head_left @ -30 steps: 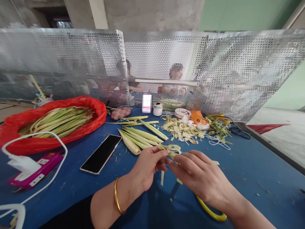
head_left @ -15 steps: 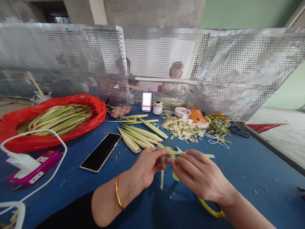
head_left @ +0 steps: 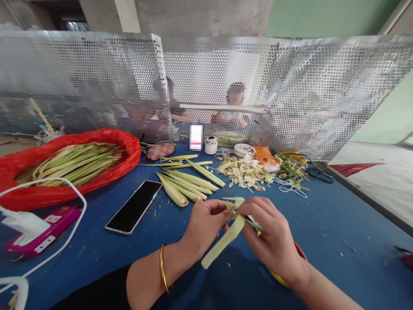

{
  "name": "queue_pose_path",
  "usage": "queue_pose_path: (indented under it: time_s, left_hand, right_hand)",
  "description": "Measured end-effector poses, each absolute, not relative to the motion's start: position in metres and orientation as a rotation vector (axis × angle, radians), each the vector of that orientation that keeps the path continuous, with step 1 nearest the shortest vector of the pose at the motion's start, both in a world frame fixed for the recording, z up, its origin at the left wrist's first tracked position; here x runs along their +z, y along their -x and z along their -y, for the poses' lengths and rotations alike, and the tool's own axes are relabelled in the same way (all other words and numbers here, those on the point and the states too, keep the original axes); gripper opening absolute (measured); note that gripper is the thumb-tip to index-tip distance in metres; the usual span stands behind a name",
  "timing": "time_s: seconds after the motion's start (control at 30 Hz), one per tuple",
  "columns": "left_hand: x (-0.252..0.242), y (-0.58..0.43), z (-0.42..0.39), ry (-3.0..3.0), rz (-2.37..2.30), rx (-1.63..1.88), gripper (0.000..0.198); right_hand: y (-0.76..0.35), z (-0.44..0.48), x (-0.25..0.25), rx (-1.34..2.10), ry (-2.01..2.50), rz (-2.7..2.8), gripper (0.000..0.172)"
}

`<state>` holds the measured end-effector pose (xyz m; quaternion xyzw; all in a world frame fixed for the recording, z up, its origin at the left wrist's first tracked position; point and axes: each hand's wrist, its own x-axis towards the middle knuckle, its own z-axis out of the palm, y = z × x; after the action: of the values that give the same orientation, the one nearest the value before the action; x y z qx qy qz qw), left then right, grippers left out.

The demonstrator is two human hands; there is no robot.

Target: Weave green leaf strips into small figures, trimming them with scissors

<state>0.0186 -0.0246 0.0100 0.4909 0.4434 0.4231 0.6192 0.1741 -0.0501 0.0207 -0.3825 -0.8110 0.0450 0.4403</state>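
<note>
A pale green leaf strip point(head_left: 224, 242) is folded over itself between my two hands, one flat end hanging down toward the lower left. My left hand point(head_left: 204, 226), with a gold bangle at the wrist, pinches the folded part between thumb and fingers. On the other side my right hand point(head_left: 269, 237) has its thumb and fingers closed on the same strip. Scissors with yellow and red handles point(head_left: 278, 277) are below the right hand, which covers most of them. Beyond my hands lie several long pale green leaf pieces point(head_left: 196, 181).
A red bag point(head_left: 129, 161) of leaf strips and a purple power strip point(head_left: 45, 232) are at left. A black-screened phone point(head_left: 134, 209) lies nearer. Leaf scraps point(head_left: 241, 172), a tape roll point(head_left: 244, 150) and an orange packet point(head_left: 267, 158) sit behind. People sit beyond a perforated metal screen point(head_left: 200, 73).
The strip's broad end has swung round to point down and left. My right hand has turned and moved closer to my left. The view has shifted slightly.
</note>
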Motion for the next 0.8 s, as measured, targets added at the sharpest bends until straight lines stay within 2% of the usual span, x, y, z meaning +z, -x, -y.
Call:
queue_pose_path:
  time_s: [0.2, 0.53, 0.7, 0.8]
  left_hand:
    - [0.013, -0.017, 0.029, -1.23, -0.979, 0.781, 0.019]
    - [0.019, -0.015, 0.031, -1.179, -0.88, 0.756, 0.015]
    - [0.018, -0.019, 0.033, -1.315, -1.064, 0.839, 0.018]
    - [0.015, -0.02, 0.029, -1.258, -1.103, 0.88, 0.015]
  right_hand:
    - [-0.18, 0.043, 0.023, 0.751, 1.338, 1.728, 0.019]
    - [-0.18, 0.038, 0.019, 0.58, 1.547, 1.763, 0.024]
    - [-0.178, 0.031, 0.007, 0.805, 1.494, 1.621, 0.035]
    - [-0.181, 0.028, 0.009, 0.947, 1.475, 1.546, 0.034]
